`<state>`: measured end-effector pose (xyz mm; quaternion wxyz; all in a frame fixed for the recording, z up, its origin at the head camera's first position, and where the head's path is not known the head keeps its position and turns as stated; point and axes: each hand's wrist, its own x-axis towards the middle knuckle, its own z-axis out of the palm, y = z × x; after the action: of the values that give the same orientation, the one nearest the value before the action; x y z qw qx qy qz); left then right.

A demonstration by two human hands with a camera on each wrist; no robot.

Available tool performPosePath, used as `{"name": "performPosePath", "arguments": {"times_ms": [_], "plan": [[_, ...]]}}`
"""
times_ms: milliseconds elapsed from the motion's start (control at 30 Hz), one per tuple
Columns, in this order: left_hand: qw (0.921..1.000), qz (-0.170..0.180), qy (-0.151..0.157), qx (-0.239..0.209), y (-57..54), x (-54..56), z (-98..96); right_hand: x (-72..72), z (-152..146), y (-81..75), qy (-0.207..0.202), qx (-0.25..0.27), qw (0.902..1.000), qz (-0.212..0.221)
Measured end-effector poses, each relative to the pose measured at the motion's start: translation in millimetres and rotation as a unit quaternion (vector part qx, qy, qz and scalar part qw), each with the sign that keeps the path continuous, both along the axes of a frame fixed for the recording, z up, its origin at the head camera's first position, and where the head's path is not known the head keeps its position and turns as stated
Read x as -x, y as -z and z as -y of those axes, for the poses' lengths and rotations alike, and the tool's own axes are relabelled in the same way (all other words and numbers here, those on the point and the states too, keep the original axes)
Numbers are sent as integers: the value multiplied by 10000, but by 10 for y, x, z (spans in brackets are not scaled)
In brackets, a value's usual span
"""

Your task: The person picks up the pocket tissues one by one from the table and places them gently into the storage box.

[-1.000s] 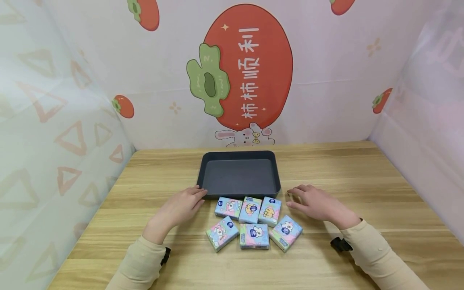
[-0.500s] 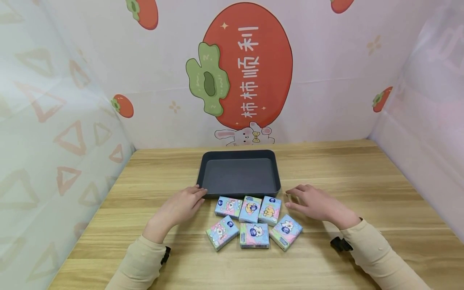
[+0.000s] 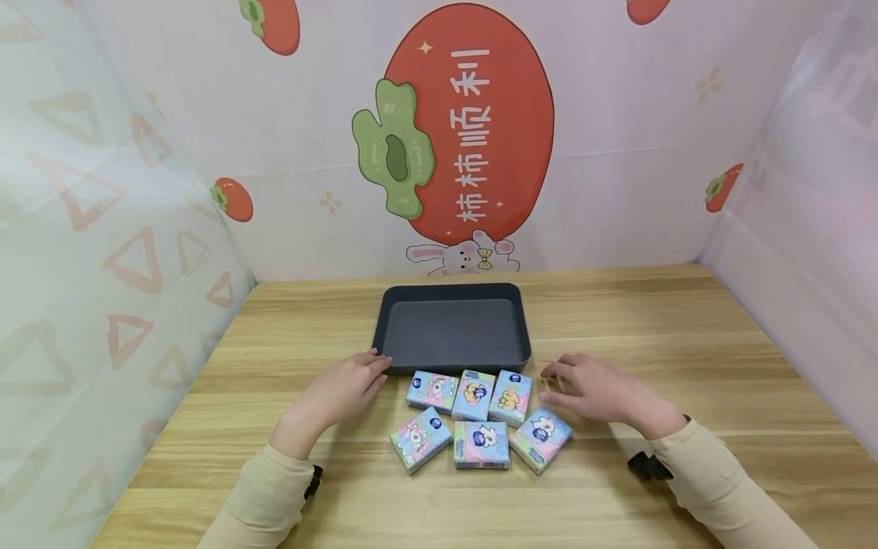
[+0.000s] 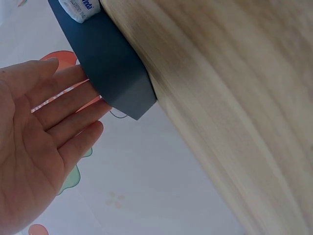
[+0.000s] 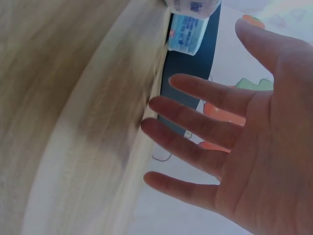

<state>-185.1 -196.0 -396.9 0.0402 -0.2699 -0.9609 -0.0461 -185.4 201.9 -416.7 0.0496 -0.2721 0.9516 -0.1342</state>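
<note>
Several small tissue packs with blue, pink and green cartoon prints lie on the table in two loose rows. The back row has a left pack (image 3: 432,390), a middle pack (image 3: 473,396) and a right pack (image 3: 511,398). A dark, shallow rectangular tray (image 3: 453,335) stands just behind them. My left hand (image 3: 343,389) rests its straight fingertips on the tray's near left corner; in the left wrist view the fingers (image 4: 68,105) touch the tray's side (image 4: 117,73). Right of the tray and packs, my right hand (image 3: 597,387) holds nothing, its fingers (image 5: 190,117) spread and relaxed.
The front row has a left pack (image 3: 421,441), a middle pack (image 3: 482,445) and a right pack (image 3: 541,439). All stand on a wood-grain table (image 3: 652,320). Printed cloth walls (image 3: 617,198) rise behind it and on both sides.
My right hand has shifted very slightly, its fingertips a little lower and nearer the packs. The left hand, the tray and the tissue packs stay in place.
</note>
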Motion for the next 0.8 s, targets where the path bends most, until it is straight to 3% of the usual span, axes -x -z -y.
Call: {"name": "performPosePath", "arguments": {"times_ms": [433,800], "plan": [[10000,-40,17,39,-1,8,4,-77,33,-60,-579,206,9979,204],[9999,-64,5,86,-1,0,6,-97,50,-77,-989,378,9918,721]]}}
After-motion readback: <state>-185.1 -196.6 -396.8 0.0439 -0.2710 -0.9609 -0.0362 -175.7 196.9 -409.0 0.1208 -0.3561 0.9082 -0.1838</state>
